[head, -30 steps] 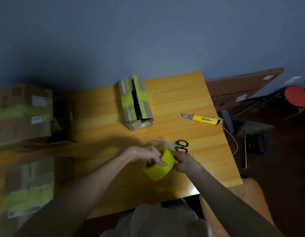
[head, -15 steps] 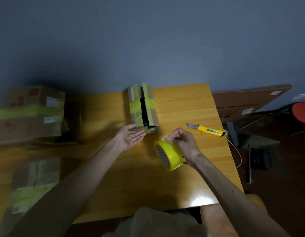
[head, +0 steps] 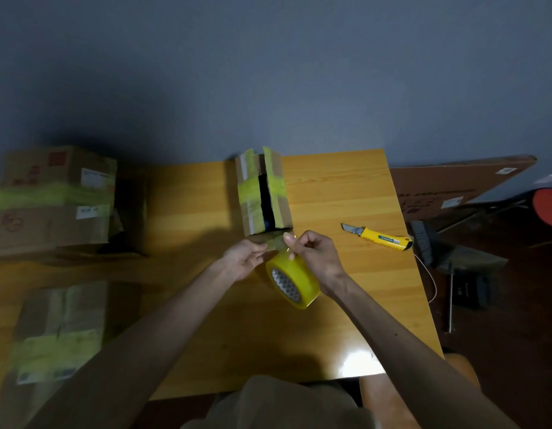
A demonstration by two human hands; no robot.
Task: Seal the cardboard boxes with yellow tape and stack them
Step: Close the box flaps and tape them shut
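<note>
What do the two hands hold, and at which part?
The right hand grips the yellow tape roll at its upper rim; left hand pinches the pulled-out tape end.

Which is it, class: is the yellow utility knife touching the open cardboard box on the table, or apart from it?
Apart. The head view shows a strip of bare table between the utility knife and the cardboard box.

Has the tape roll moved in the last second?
Yes. The tape roll, held by the right hand, has moved closer to the small box.
</note>
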